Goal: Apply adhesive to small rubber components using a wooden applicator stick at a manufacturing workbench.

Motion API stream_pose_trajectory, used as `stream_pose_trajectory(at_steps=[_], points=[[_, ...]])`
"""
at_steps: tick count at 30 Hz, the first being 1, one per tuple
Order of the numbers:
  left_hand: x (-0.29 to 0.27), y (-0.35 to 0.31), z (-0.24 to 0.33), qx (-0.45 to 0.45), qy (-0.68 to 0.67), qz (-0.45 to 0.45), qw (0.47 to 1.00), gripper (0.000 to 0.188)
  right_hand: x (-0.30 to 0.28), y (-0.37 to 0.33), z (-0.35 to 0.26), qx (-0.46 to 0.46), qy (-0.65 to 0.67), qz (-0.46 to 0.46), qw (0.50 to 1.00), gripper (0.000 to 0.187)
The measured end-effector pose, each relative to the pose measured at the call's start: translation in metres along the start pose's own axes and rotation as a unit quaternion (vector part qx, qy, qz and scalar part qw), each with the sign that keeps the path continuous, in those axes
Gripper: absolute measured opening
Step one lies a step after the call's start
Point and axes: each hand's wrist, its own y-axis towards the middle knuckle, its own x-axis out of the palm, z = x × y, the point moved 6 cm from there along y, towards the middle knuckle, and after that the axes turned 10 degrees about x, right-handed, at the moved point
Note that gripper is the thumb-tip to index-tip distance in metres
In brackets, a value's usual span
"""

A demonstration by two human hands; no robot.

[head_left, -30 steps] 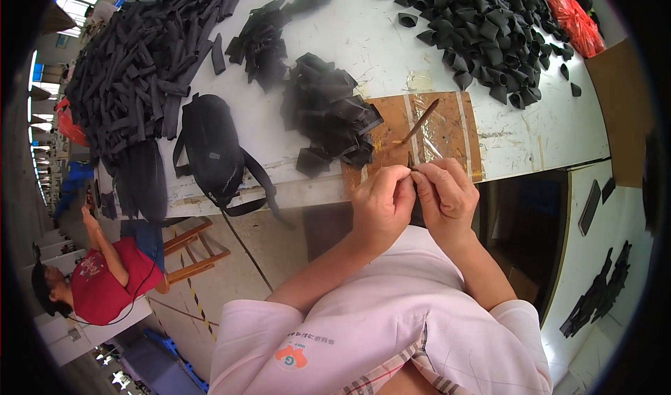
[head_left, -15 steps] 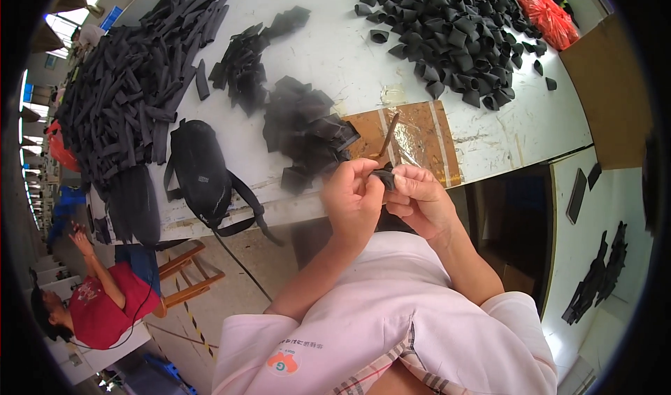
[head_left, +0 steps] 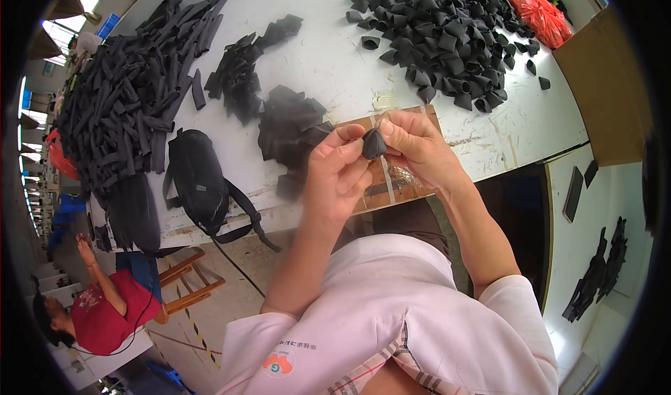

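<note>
Between my two hands is a small black fabric piece [head_left: 374, 145], folded into a pointed, cone-like loop. The thumb and fingers of my right hand [head_left: 421, 150] pinch it from the right. My left hand [head_left: 334, 175] closes on its left side with the fingertips. Both hands are raised over a brown board [head_left: 379, 198] with clear tape across it, at the table's near edge. Just left of the board lies a loose pile of flat black fabric pieces [head_left: 290, 126]. At the far right of the table is a large heap of similar small folded black pieces [head_left: 447, 35].
Long black strips [head_left: 119, 94] are heaped on the left of the white table [head_left: 321, 52]. A black bag with a strap [head_left: 199, 178] lies near the front edge. A red plastic bag [head_left: 538, 17] and a cardboard sheet [head_left: 604, 91] stand right. A person in red [head_left: 115, 311] sits lower left.
Both hands have moved up and away from my body with the fabric piece. It now shows as a pointed loop. The brown stick on the board has gone out of sight.
</note>
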Motion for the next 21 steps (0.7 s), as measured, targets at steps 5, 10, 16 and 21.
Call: stream_pose_trajectory(at_steps=[5, 10, 16, 21], points=[[0.031, -0.005, 0.032, 0.356, 0.499, -0.052, 0.788, 0.032, -0.005, -0.002, -0.014, -0.069, -0.157, 0.092, 0.981, 0.03], [0.058, -0.005, 0.038, 0.371, 0.564, -0.155, 0.721, 0.014, 0.008, -0.034, -0.036, -0.309, -0.287, 0.248, 0.872, 0.024], [0.034, -0.008, 0.039, 0.306, 0.231, -0.032, 0.923, 0.008, 0.039, -0.046, -0.049, -0.431, -0.488, 0.286, 0.703, 0.027], [0.018, -0.007, 0.033, 0.23, 0.128, 0.044, 0.964, 0.01, 0.042, -0.043, -0.051, -0.453, -0.498, 0.293, 0.679, 0.022]])
